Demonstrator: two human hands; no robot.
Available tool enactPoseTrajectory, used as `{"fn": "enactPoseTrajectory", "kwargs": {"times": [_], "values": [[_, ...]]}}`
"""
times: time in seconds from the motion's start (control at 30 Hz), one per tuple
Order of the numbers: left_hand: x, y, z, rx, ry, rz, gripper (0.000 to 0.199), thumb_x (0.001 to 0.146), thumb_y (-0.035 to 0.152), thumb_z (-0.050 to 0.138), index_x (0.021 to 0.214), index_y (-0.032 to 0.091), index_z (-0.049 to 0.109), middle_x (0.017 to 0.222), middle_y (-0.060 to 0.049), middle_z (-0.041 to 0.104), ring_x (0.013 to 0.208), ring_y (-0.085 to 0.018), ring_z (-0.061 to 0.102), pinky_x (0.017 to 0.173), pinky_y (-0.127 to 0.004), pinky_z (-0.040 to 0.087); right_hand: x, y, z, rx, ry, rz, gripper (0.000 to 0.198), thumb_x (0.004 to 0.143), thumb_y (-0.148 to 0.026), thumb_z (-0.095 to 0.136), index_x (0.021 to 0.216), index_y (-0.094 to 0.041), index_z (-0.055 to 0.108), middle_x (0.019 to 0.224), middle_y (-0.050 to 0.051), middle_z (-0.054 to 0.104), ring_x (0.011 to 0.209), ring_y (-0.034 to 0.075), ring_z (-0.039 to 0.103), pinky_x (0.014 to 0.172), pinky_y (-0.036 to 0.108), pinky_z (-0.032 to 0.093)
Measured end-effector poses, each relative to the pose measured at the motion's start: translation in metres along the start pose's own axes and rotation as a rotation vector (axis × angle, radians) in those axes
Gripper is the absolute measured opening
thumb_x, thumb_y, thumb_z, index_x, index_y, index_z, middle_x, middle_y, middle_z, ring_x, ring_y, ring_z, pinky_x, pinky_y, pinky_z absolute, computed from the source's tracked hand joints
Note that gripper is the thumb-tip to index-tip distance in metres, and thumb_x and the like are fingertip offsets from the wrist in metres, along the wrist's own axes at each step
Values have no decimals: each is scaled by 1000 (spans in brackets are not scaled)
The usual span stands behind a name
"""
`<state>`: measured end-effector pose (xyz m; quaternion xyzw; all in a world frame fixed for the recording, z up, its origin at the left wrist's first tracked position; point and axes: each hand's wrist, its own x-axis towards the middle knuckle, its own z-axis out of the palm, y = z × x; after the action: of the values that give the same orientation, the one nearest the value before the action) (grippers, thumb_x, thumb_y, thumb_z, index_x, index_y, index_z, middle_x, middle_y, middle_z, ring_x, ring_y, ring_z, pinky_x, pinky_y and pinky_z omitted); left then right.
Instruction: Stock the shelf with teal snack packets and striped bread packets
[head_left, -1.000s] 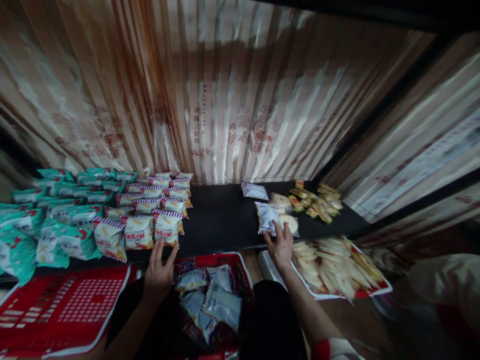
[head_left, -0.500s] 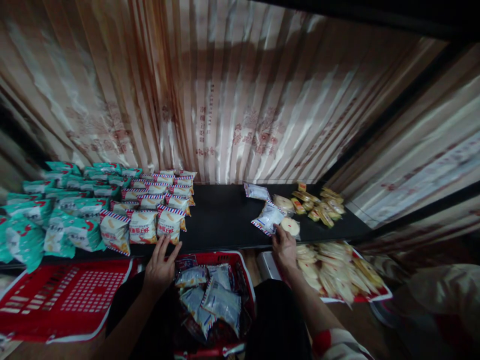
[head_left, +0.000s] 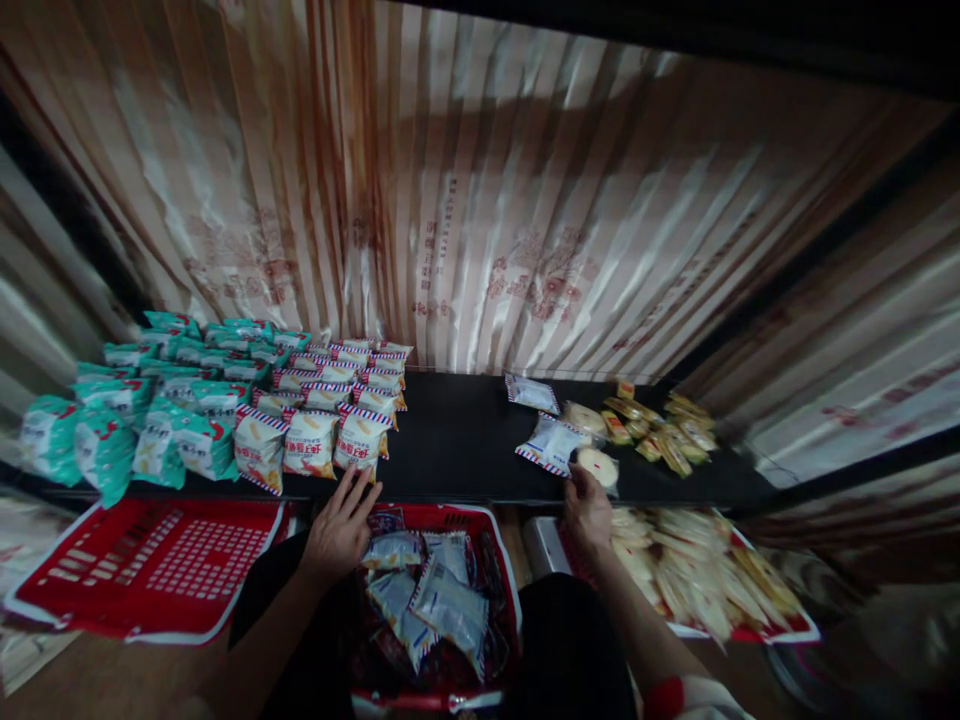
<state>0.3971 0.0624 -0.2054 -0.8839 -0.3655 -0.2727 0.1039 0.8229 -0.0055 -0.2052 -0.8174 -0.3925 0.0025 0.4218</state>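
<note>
My left hand is open, its fingers spread and reaching to the lower edge of a white snack bag with a striped top. That bag stands in the front row of several alike, at the right end. On the black shelf to the right, my right hand has its fingers closed at the lower corner of a pale snack bag lying flat with striped ends. Right beside those fingers is a wrapped round white cracker. Another pale snack bag lies behind.
Teal snack bags stand in rows at left. Yellow-wrapped snacks lie at right. Below the shelf are a red basket holding pale bags between my knees, an upturned red basket, and a basket of packed crackers. A curtain hangs behind.
The view has swung slightly left, so everything sits farther right in the picture. Both hands keep nearly the same places at their bags.
</note>
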Motion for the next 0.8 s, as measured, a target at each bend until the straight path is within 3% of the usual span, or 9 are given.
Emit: {"fn": "enactPoseTrajectory", "kwargs": {"times": [0.17,0.37,0.47,0.63,0.8], "values": [[-7,6,-4,13,32,-43,54,76,7,40,127,17,54,142,-8,43,137,-27,28,102,-39,42,-3,-4,2,-53,-25,29,53,74,-38,38,116,-12,55,104,15,64,98,28,59,90,44,44],[-17,8,-9,62,33,-63,54,75,8,40,125,16,55,140,-8,46,135,-28,31,100,-39,44,4,-28,-2,-167,-148,222,68,77,-61,36,129,-18,46,105,13,66,97,34,61,83,48,45],[-21,13,-10,67,33,-66,52,75,8,40,124,16,57,139,-8,47,135,-27,32,99,-38,44,7,-42,-6,-219,-198,232,74,75,-69,38,131,-21,44,104,14,67,93,36,63,78,48,45],[-34,21,-13,84,-10,-71,50,75,10,41,123,14,57,139,-9,46,134,-27,34,98,-37,45,11,-49,0,-274,-200,234,74,76,-65,41,132,-17,41,103,17,66,92,36,64,76,46,46],[-40,20,-15,131,-3,-62,47,77,11,40,120,13,59,137,-10,49,132,-27,37,98,-37,45,12,-45,4,-172,-91,221,65,75,-57,43,123,-13,49,98,18,66,85,33,63,73,42,46]]}}
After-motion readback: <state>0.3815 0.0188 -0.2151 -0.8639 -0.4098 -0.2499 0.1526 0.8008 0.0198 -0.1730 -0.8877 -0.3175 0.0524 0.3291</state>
